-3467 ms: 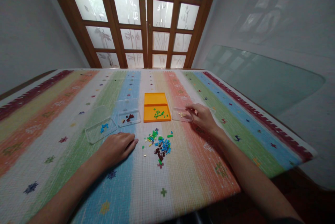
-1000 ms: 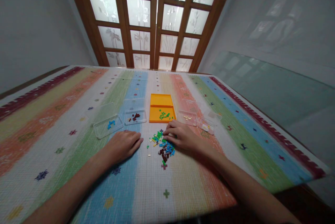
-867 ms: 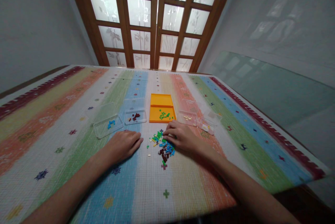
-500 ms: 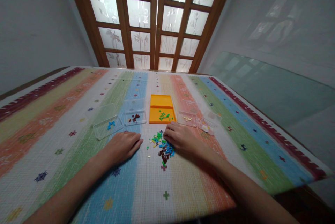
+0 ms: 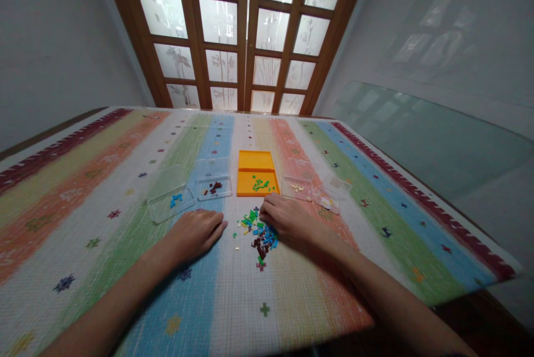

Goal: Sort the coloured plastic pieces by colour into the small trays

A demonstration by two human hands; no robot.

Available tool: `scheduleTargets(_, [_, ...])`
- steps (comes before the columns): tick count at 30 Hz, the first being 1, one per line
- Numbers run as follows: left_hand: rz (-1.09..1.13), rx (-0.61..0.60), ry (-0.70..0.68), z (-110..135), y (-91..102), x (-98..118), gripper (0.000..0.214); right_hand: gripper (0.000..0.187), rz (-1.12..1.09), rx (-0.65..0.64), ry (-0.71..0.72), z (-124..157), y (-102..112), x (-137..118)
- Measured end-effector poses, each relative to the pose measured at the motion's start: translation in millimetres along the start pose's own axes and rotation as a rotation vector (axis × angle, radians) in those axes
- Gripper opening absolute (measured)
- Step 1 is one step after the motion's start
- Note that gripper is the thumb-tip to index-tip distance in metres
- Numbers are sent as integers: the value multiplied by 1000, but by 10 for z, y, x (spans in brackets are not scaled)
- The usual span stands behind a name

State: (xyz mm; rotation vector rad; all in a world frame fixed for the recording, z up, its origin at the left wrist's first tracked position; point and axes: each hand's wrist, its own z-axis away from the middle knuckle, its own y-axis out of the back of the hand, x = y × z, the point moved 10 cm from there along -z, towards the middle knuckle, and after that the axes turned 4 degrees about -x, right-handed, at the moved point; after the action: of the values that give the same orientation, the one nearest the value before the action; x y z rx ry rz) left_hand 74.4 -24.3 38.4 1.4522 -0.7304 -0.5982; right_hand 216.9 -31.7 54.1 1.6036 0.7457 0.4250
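A mixed pile of small toy bricks (image 5: 262, 234), in green, blue, brown and pale colours, lies on the striped tablecloth between my hands. At the pile's upper right edge is my right hand (image 5: 287, 217), its fingers bent down and pinched together. Whatever they hold, if anything, is hidden. Resting on the cloth left of the pile, my left hand (image 5: 202, 230) has its fingers curled together, with nothing visible in them. Just beyond my right hand, an orange case (image 5: 244, 186) lies open with green bricks (image 5: 262, 184) in its near half.
Left of the case are a clear box (image 5: 227, 192) with brown bricks and another clear box (image 5: 156, 213) with blue bricks. On the right stand a clear box (image 5: 286, 190) with cream bricks and a smaller box (image 5: 334, 207) with pale pieces. Wooden glazed doors (image 5: 246, 79) stand behind the table.
The view has shifted very slightly. Both hands keep nearly the same place and pose, and the bricks look unchanged.
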Motion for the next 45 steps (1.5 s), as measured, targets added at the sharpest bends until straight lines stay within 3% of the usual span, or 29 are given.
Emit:
scheduleTargets(7, [-27,-12,0,-5,-9,7,37,12,-123,37,-41,14,67,23])
scheduleTargets(13, [-26,10,-5,8,20,20,37,13,-21,29,31,-24,45,-70])
scheduleTargets(24, [-19,-8,9,2,-12,-5,38,15,75,-42,25,-49,-50,-60])
scheduleTargets(37, [-27,-41,29,-5,-19,-15,41,19,55,-87,-67,-47,-96,17])
scheduleTargets(41, [-15,-34,25,-4,-4,-14,42,14,-12,-67,-85,-30,-31,118])
scheduleTargets(45, [-1,2,9,3,30,4,41,11,-26,26,-119,45,207,418])
